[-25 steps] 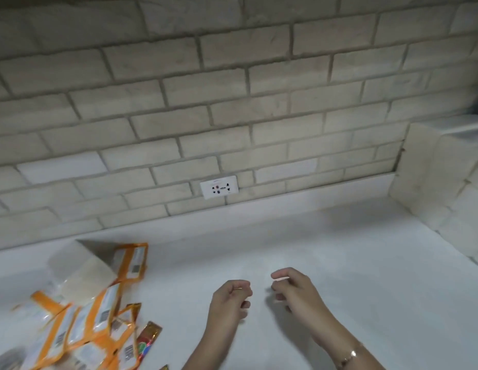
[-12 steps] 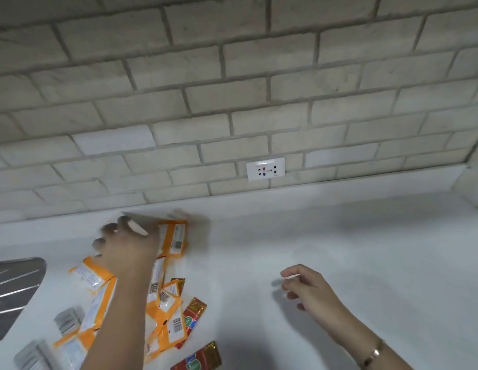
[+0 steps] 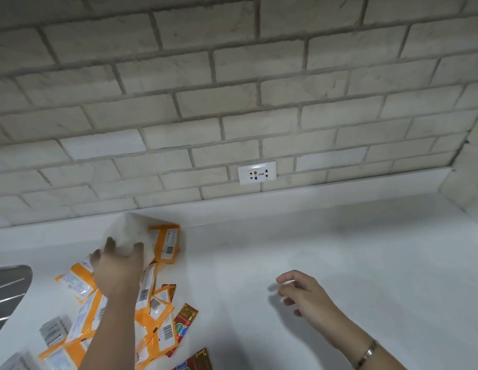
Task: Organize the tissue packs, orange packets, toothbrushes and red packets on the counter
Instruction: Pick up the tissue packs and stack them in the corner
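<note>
My left hand (image 3: 117, 265) reaches forward and grips a white tissue pack (image 3: 128, 232) at the back of the pile, fingers curled over its near edge. Several orange packets (image 3: 157, 327) lie heaped under and around my left forearm, and one orange packet (image 3: 167, 243) leans beside the tissue pack. Red packets (image 3: 183, 323) lie at the pile's right edge, another (image 3: 195, 363) at the bottom. Grey wrapped packs (image 3: 55, 331) sit at the lower left. My right hand (image 3: 302, 293) hovers over the bare counter, fingers loosely curled, holding nothing. No toothbrush is clearly visible.
The white counter (image 3: 339, 263) runs to a brick wall with a white socket (image 3: 257, 172). A wall return stands at the far right (image 3: 467, 188). A metal sink drainer (image 3: 8, 289) lies at the left edge.
My left hand went from the middle of the counter to the pile on the left and took hold of the tissue pack. The view swung left. My right hand stayed put.
</note>
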